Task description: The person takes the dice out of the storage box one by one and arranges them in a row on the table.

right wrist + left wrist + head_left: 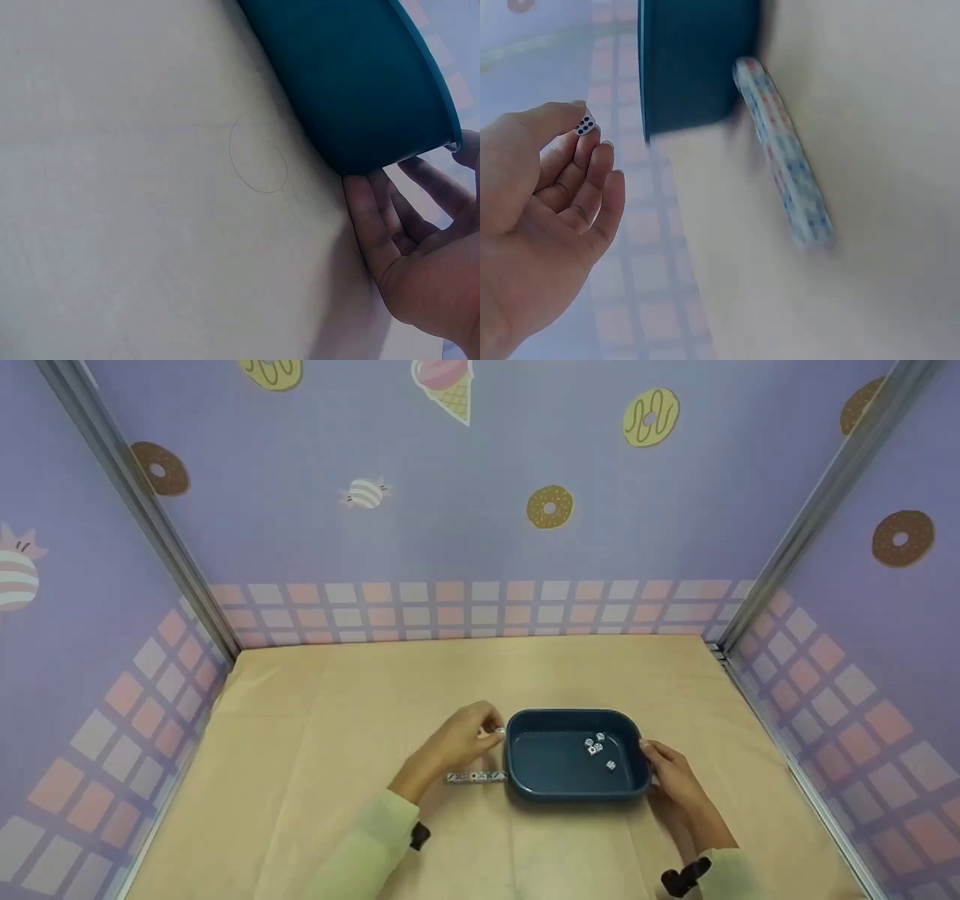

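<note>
Beside the blue tray (577, 795), at nine o'clock, your left hand (466, 736) pinches a die (585, 124); at three, your right hand (673, 774) grips the rim. Best avoid bumping the dice row (474, 777) at eight.

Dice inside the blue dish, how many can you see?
5: four clustered dice, right of centre in the blue dish, and a single die below them in the head view. The cluster might hide another.
</note>
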A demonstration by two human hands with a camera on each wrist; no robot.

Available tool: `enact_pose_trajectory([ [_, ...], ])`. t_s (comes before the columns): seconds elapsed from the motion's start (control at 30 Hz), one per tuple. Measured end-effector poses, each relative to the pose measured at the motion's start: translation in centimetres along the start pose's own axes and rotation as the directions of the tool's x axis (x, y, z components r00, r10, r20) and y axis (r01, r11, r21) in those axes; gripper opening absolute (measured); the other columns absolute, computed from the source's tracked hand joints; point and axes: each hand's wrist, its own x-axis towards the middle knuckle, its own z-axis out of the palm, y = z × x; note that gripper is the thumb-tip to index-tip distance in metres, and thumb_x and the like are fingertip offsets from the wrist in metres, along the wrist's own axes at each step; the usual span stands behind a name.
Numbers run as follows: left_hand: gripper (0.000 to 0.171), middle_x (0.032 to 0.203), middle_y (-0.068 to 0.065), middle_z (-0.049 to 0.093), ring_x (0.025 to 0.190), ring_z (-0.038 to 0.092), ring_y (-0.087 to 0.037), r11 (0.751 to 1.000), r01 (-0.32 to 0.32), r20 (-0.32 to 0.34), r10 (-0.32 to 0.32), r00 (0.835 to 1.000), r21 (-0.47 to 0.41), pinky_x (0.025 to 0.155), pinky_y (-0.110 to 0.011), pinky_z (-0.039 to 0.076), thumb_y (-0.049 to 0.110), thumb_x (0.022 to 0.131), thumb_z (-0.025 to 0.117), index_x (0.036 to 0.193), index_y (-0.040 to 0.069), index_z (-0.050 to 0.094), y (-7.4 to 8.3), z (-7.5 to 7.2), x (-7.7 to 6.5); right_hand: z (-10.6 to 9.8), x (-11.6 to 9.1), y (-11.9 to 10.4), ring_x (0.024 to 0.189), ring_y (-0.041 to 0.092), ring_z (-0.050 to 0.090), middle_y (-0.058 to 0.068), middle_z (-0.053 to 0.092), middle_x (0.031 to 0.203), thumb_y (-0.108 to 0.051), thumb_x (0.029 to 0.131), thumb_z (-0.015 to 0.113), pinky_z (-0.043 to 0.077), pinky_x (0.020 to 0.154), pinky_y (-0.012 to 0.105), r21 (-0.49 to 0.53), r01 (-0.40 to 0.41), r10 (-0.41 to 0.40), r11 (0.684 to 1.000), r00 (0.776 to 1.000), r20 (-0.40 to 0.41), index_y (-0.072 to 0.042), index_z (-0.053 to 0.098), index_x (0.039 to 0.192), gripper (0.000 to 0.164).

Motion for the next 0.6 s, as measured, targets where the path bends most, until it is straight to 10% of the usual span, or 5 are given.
enact_pose_trajectory([
  [0.6, 0.006, 0.102, 0.0, 0.066, 0.096, 0.063, -0.018, 0.97, 0.202, 0.018, -0.206, 0.978, 0.137, 0.086, -0.039, 0.056, 0.015, 0.1, 0.075, 0.103, 0.012, 0.072, -5.2, -2.7, -8.3, -0.1, 0.0, -0.1, 0.152, 0.042, 0.036, 0.025, 0.038, 0.164, -0.052, 0.109, 0.053, 0.035, 0.119, 0.062, -0.008, -0.006, 0.006, 1.0, 1.0, 0.03, 0.001, 0.044, 0.157, 0.072],
])
